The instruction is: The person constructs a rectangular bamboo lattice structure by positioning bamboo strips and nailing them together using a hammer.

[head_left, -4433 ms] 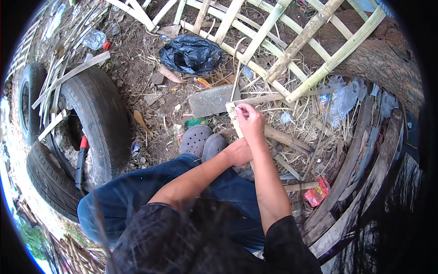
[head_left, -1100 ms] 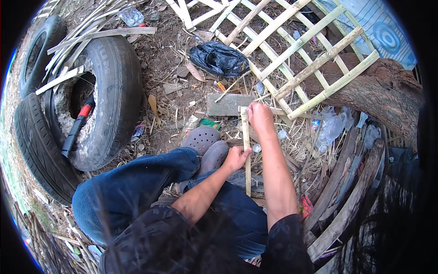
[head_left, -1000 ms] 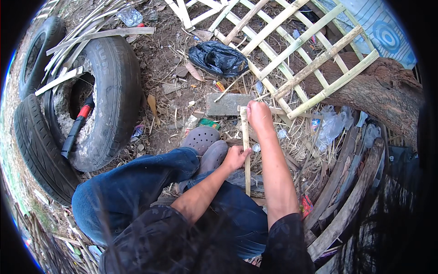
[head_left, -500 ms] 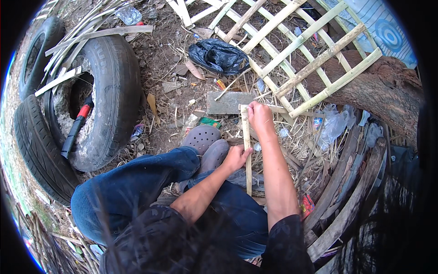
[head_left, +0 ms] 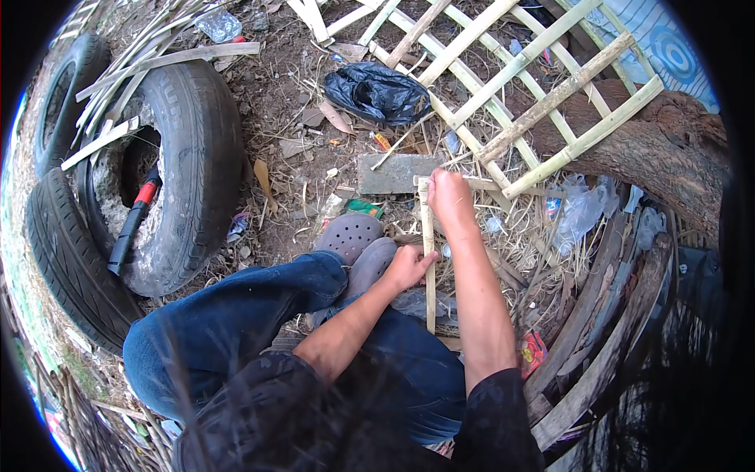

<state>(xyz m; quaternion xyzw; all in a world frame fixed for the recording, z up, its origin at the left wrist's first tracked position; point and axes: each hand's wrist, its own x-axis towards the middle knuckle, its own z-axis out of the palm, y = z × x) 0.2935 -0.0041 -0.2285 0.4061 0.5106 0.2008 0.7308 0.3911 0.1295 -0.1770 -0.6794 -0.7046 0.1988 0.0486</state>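
A pale split bamboo strip (head_left: 429, 295) runs upright in the picture in front of my knees. My left hand (head_left: 410, 267) is closed around its middle. My right hand (head_left: 450, 200) is a closed fist at the strip's far end; its fingertips are mostly hidden from above. Just beyond that fist a short bamboo piece (head_left: 481, 183) lies crosswise, reaching toward the corner of a bamboo lattice (head_left: 543, 167). A grey concrete block (head_left: 393, 173) lies on the ground by the strip's far end.
Old tyres (head_left: 208, 157) stand at the left, with a red-and-black tool (head_left: 135, 220) resting in one and loose bamboo strips (head_left: 169, 59) on top. A black plastic bag (head_left: 377, 94) lies ahead. A thick log (head_left: 629, 149) and curved wood pieces (head_left: 605, 330) are on the right.
Both hands keep the same hold on the bamboo strip. The whole view has shifted slightly, and little else differs.
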